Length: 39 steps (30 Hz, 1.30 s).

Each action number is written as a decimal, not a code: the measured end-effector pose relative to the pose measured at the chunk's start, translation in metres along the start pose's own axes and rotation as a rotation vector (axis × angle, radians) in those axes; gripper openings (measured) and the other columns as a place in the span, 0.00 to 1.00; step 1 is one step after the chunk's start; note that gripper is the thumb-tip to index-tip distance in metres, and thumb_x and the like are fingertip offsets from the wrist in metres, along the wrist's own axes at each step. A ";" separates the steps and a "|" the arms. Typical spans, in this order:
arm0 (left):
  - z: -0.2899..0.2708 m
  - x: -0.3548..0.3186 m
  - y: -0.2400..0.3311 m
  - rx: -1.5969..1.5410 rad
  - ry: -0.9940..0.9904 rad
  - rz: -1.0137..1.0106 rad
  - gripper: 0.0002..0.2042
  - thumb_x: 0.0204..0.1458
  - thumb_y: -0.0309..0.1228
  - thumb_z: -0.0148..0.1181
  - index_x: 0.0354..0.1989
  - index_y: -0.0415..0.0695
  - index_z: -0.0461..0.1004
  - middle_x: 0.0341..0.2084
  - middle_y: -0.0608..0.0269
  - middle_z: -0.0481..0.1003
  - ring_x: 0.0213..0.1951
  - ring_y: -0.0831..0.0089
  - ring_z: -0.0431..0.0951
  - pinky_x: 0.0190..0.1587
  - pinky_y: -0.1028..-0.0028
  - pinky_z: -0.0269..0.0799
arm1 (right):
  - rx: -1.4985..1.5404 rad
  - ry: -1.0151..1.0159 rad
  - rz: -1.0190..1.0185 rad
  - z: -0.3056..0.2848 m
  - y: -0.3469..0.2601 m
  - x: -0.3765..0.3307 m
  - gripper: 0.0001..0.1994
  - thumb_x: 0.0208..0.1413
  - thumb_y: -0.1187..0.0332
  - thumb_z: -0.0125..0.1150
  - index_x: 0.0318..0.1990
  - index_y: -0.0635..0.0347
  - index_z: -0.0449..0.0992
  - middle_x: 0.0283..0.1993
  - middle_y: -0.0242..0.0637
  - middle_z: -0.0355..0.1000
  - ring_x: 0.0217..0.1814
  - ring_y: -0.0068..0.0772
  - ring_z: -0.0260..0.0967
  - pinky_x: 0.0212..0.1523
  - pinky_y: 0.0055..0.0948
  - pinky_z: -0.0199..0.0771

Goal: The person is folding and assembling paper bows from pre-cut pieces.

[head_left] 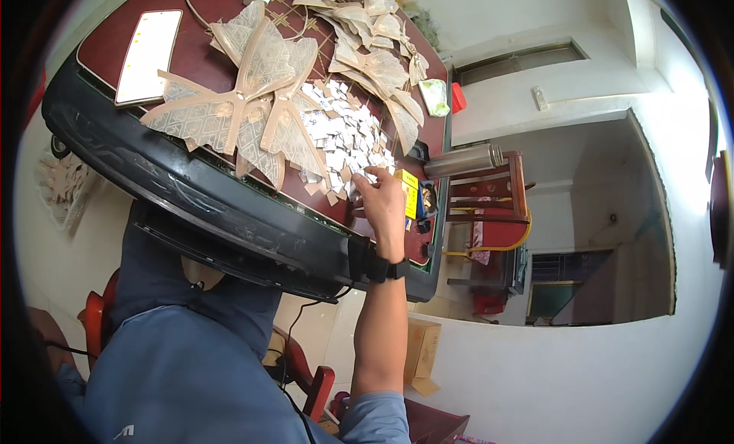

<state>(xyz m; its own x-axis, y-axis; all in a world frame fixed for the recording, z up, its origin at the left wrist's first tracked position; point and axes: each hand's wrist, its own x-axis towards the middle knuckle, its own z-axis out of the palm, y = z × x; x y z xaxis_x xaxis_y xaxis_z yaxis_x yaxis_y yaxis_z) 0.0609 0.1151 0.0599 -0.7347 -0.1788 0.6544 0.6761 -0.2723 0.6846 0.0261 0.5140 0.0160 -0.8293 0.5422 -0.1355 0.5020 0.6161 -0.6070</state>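
My right hand [381, 205] reaches up onto the dark red table, a black watch on its wrist. Its fingertips rest at the near edge of a heap of small white and silvery paper pieces [345, 132]; whether they pinch one is not clear. To the left of the heap lie large tan lace-patterned butterfly-shaped cutouts [256, 92]. More tan cutouts [367, 31] are piled at the far side of the table. A small yellow box [410, 192] sits just right of my hand. My left hand is out of view.
A phone with a lit screen [147, 56] lies at the table's left corner. The table has a thick black rim [191, 193]. A steel flask [463, 161] lies on a red wooden chair [501, 215] to the right. A cardboard box [423, 351] stands on the floor.
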 end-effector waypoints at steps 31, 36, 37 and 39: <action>0.087 -0.048 -0.085 -0.390 -0.245 -1.093 0.10 0.57 0.22 0.58 0.46 0.33 0.76 0.39 0.56 0.79 0.39 0.75 0.79 0.45 0.76 0.78 | 1.163 -0.157 -0.181 0.077 -0.053 -0.145 0.07 0.58 0.80 0.58 0.44 0.71 0.73 0.40 0.40 0.75 0.40 0.25 0.75 0.42 0.24 0.78; 0.073 -0.051 -0.090 -0.138 -0.261 -0.919 0.10 0.58 0.22 0.58 0.46 0.32 0.77 0.37 0.57 0.80 0.38 0.78 0.79 0.44 0.79 0.77 | 0.709 0.143 -0.413 0.092 -0.060 -0.148 0.05 0.58 0.77 0.60 0.39 0.70 0.77 0.36 0.38 0.75 0.35 0.22 0.75 0.36 0.21 0.78; 0.071 -0.054 -0.091 -0.120 -0.268 -0.914 0.10 0.58 0.22 0.57 0.47 0.32 0.77 0.37 0.58 0.80 0.38 0.80 0.78 0.43 0.80 0.76 | 0.683 0.103 -0.384 0.086 -0.066 -0.152 0.04 0.57 0.77 0.61 0.38 0.70 0.77 0.35 0.39 0.75 0.33 0.22 0.75 0.33 0.21 0.77; 0.071 -0.058 -0.085 -0.113 -0.261 -0.946 0.11 0.58 0.22 0.57 0.47 0.31 0.77 0.37 0.58 0.80 0.38 0.80 0.78 0.43 0.80 0.76 | 0.669 0.033 -0.371 0.086 -0.067 -0.154 0.04 0.57 0.77 0.62 0.37 0.70 0.77 0.34 0.39 0.75 0.28 0.22 0.74 0.28 0.19 0.76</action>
<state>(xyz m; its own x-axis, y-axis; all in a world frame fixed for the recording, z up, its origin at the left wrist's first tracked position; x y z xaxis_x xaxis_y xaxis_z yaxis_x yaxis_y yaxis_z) 0.0501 0.2161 -0.0138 -0.9250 0.3698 -0.0876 -0.2034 -0.2868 0.9361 0.0995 0.3401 0.0106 -0.9015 0.3904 0.1868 -0.0723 0.2896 -0.9544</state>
